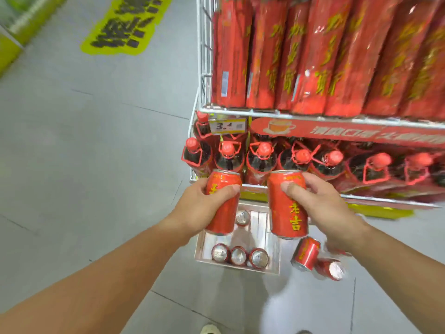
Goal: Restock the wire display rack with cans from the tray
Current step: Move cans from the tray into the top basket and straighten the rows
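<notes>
Left hand: fingers curled round the left can, thumb across its front, firm hold. Right hand: same grip on the right can, thumb on the front near the top. Both red cans are roughly upright with lids up, side by side but not touching.

Below the fingers, on the floor: tray. It holds a row of three cans at its near edge and a single can by its far edge, under the left thumb. Below the right palm, outside the tray: two loose cans lying on the floor.

Past the fingertips: wire display rack. Its lower shelf, just beyond the held cans' lids, carries red-capped bottles. A price tag sits above the left can. The upper shelf holds tall red packs, which are blurred.
</notes>
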{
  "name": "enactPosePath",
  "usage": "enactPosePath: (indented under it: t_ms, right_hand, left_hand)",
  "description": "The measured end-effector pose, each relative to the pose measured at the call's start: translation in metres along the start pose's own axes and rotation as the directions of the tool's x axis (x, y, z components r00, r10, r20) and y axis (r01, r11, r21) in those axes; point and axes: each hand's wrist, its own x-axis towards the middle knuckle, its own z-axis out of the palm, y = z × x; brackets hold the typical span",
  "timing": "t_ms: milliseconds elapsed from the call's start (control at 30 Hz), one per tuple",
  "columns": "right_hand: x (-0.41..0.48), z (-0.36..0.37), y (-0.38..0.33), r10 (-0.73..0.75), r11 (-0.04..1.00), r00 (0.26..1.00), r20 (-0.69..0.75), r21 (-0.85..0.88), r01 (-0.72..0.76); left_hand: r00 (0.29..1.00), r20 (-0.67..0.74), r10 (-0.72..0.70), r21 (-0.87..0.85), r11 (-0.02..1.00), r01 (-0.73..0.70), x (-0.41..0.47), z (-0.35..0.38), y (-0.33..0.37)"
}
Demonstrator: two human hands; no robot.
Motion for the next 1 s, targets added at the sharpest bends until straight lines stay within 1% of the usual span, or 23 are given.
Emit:
enactPosePath:
  t_ms: [100, 200, 333, 433, 600, 667, 733, 867, 1000]
  right_hand:
    - [-0.028, -0.020, -0.062, -0.054, 0.998, 0.998, -0.031, -0.015, 0.053]
    - [-0.058, -0.039, -0.129, -0.110, 0.994, 0.992, -0.055, -0.032, 0.108]
    - [-0.110, -0.067, -0.222, -0.156, 0.988, 0.980, -0.122, -0.001, 0.157]
    - [-0.146, -0.084, -0.285, -0.197, 0.980, 0.964, -0.180, -0.032, 0.194]
    - [-0.196, -0.107, -0.389, -0.263, 0.965, 0.943, -0.204, -0.060, 0.256]
    - [-0.215, -0.117, -0.427, -0.299, 0.954, 0.927, -0.225, -0.064, 0.292]
    - [-0.234, -0.130, -0.463, -0.334, 0.943, 0.905, -0.263, -0.086, 0.323]
    - [-0.266, -0.160, -0.527, -0.399, 0.915, 0.858, -0.323, -0.081, 0.395]
    - [-0.280, -0.198, -0.583, -0.470, 0.878, 0.805, -0.362, -0.091, 0.471]
  left_hand:
    - [0.999, 0.016, 0.052, 0.012, 0.999, -0.052, -0.031, -0.006, 0.065]
    - [0.992, 0.072, 0.101, 0.010, 0.995, -0.102, -0.063, -0.012, 0.132]
    - [0.979, 0.132, 0.152, -0.025, 0.988, -0.150, -0.120, -0.015, 0.227]
    - [0.967, 0.175, 0.183, 0.018, 0.982, -0.189, -0.156, -0.016, 0.288]
    - [0.941, 0.221, 0.256, 0.093, 0.955, -0.282, -0.209, -0.011, 0.388]
    - [0.932, 0.204, 0.299, 0.103, 0.940, -0.325, -0.230, -0.009, 0.427]
    - [0.918, 0.154, 0.365, 0.133, 0.913, -0.385, -0.254, -0.006, 0.467]
    - [0.870, 0.050, 0.490, 0.186, 0.851, -0.491, -0.297, 0.002, 0.544]
    - [0.823, -0.024, 0.568, 0.174, 0.813, -0.556, -0.326, 0.021, 0.616]
